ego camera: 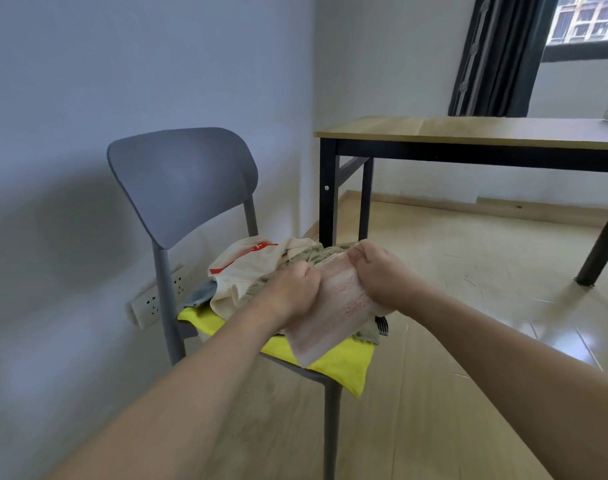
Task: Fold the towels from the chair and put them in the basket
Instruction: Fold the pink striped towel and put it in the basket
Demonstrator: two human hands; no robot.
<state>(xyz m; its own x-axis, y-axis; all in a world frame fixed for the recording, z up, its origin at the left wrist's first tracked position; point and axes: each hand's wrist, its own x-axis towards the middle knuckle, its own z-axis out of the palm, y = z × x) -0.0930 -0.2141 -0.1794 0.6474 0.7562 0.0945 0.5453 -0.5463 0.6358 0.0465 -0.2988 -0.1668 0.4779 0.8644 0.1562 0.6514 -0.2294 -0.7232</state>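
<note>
Head view — looking down, close over chair [178,174].

- Both bare forearms reach forward from the bottom of the view, converging toward the middle.
- The left arm runs up from the lower left corner, its wrist nearly straight.
- The left hand [293,289] shows its back to the camera, fingers curled under into a fist that grips the pink towel [333,308] at its left side.
- The right arm enters from the lower right edge and angles up to the left.
- The right hand [382,271] is knuckles-up, its fingers bent and pinching the same towel's far edge.
- The two hands sit near each other, not touching.
</note>
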